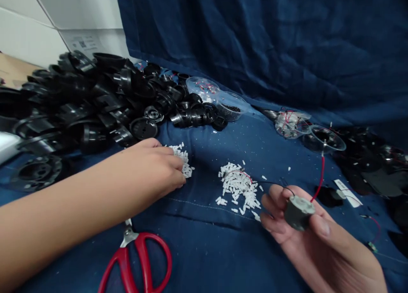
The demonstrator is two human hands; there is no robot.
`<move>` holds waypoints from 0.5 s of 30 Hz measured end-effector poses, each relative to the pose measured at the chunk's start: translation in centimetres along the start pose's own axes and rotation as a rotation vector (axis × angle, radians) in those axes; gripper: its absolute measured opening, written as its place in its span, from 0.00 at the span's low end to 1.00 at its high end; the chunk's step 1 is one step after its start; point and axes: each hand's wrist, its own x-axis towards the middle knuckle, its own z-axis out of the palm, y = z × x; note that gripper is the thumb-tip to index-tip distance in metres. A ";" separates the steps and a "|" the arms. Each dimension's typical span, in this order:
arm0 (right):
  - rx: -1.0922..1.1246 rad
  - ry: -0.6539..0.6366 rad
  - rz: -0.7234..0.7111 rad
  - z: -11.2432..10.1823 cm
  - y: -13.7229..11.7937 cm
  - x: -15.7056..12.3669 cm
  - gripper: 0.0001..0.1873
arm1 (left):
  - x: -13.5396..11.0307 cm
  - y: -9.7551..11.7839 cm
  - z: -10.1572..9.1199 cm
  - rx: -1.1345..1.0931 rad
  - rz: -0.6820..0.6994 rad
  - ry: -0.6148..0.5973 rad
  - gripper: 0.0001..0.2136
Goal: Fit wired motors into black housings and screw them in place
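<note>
My right hand (314, 235) holds a small grey motor (298, 212) between thumb and fingers; a red wire (320, 180) and a black wire run up from it. My left hand (156, 167) reaches across the blue cloth, fingers curled down onto a small heap of white plastic bits (185, 161); what the fingertips pinch is hidden. A second, larger heap of white bits (237, 186) lies between my two hands.
Red-handled scissors (137, 259) lie near the front edge under my left forearm. A big pile of black plastic round parts (89, 101) fills the left. Clear plastic cups (231, 106) and a bag of wired parts (288, 123) sit behind. More black parts (376, 165) lie right.
</note>
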 end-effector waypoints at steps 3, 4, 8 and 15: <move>0.011 -0.010 0.049 -0.4 0.1 -0.4 0.16 | -0.1 0.3 0.5 0.062 0.020 -0.029 0.08; 0.016 -0.016 0.061 -0.5 0.2 -0.5 0.17 | 0.0 0.5 0.6 0.080 0.012 -0.026 0.09; 0.042 -0.008 0.080 -0.3 0.3 -0.5 0.15 | 0.1 1.0 1.0 0.151 -0.003 -0.021 0.11; 0.036 -0.085 0.167 0.3 0.7 -0.3 0.12 | 0.9 2.1 -0.2 0.098 0.024 0.024 0.09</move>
